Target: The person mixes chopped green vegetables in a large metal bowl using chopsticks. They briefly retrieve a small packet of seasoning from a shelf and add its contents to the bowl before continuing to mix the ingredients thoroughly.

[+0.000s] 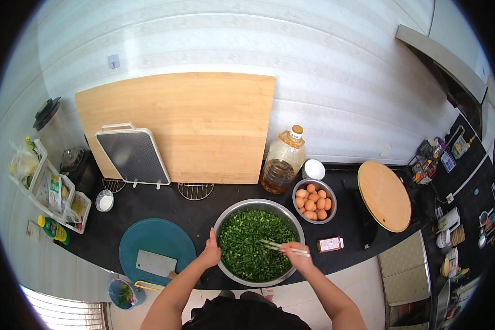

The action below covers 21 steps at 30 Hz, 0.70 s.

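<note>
A wide metal bowl [299, 225] full of chopped green leaves [253, 242] stands near the counter's front edge. My left hand [210, 253] is closed on the bowl's left rim, thumb side up; some of its fingers are hidden. In my right hand [296, 256] I grip a pair of chopsticks [270, 244], their tips in the greens right of the bowl's middle. Left of the bowl lies a round teal cutting board [159, 234] with a cleaver [155, 263] on it. To the right, a small red-and-white box [330, 244] lies on the counter.
Behind the bowl are a large oil bottle [280, 165], a white tub [313, 169] and a bowl of brown eggs [313, 203]. A big wooden board [214, 126] leans on the wall. Far right stands a round wooden lid [384, 196]. A waste bin [125, 295] sits below the left edge.
</note>
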### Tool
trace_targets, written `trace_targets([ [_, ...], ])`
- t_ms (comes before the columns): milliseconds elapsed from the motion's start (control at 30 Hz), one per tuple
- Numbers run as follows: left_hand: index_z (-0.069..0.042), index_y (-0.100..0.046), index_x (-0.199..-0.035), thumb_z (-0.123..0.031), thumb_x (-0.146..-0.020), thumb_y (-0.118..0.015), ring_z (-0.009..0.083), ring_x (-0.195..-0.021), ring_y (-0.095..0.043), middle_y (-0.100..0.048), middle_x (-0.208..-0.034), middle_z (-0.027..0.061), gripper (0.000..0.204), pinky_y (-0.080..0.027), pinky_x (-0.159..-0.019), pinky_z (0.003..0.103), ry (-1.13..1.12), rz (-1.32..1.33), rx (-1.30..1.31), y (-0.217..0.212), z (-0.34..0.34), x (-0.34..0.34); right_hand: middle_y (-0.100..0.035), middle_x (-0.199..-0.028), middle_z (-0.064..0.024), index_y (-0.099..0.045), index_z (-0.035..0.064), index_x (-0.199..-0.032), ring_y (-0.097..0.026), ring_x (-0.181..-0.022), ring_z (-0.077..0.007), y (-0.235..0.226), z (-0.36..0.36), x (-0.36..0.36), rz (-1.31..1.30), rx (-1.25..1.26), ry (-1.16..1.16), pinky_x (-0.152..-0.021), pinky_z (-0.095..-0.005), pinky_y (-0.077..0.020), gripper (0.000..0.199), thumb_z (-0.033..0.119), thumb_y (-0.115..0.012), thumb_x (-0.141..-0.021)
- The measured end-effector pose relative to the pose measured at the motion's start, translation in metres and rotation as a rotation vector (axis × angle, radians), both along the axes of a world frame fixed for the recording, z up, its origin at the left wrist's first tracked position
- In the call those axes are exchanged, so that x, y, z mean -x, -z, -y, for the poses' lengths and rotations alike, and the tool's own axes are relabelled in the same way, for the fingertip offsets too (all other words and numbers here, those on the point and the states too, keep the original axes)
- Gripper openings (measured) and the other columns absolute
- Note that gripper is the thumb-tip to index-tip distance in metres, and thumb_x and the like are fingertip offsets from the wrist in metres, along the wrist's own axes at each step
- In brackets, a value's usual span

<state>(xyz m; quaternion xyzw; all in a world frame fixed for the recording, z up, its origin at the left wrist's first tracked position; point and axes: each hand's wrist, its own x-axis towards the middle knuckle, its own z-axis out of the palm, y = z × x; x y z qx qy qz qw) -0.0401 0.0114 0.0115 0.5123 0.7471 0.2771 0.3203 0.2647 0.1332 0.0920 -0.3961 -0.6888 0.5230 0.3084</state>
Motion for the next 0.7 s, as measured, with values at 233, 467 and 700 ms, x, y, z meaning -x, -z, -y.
trace_targets([
  [233, -0.008, 0.025, -0.139, -0.006, -0.087, -0.046, 0.0464, -0.104, -0.050, -0.028, -0.130, 0.0339, 0.088, -0.043, -0.090, 0.045, 0.008, -0.014, 0.039, -0.004, -0.001, -0.002, -0.066, -0.078, -0.0052, -0.068, 0.0019, -0.090, -0.060, -0.069, -0.0119, 0.023, -0.056, 0.025, 0.025, -0.204, 0.239, -0.062, -0.0258, -0.0465, 0.016, 0.016, -0.061, -0.087],
  [467, -0.008, 0.024, -0.139, -0.006, -0.087, -0.046, 0.0459, -0.104, -0.050, -0.029, -0.130, 0.0333, 0.088, -0.042, -0.090, 0.045, -0.005, -0.001, 0.080, -0.010, 0.001, -0.002, -0.066, -0.075, -0.0035, -0.067, 0.0002, -0.088, -0.059, -0.068, -0.0076, -0.002, 0.009, 0.045, 0.100, -0.016, -0.079, -0.061, -0.0214, -0.0460, 0.019, 0.018, -0.061, -0.088],
  [700, -0.007, 0.022, -0.140, -0.004, -0.086, -0.045, 0.0476, -0.109, -0.046, -0.028, -0.128, 0.0348, 0.086, -0.039, -0.094, 0.045, 0.003, 0.046, 0.013, -0.011, 0.004, -0.002, -0.066, -0.075, -0.0086, -0.064, -0.0027, -0.086, -0.062, -0.065, -0.0109, -0.050, 0.015, -0.032, 0.193, -0.148, 0.318, -0.060, -0.0222, -0.0512, 0.017, 0.013, -0.058, -0.089],
])
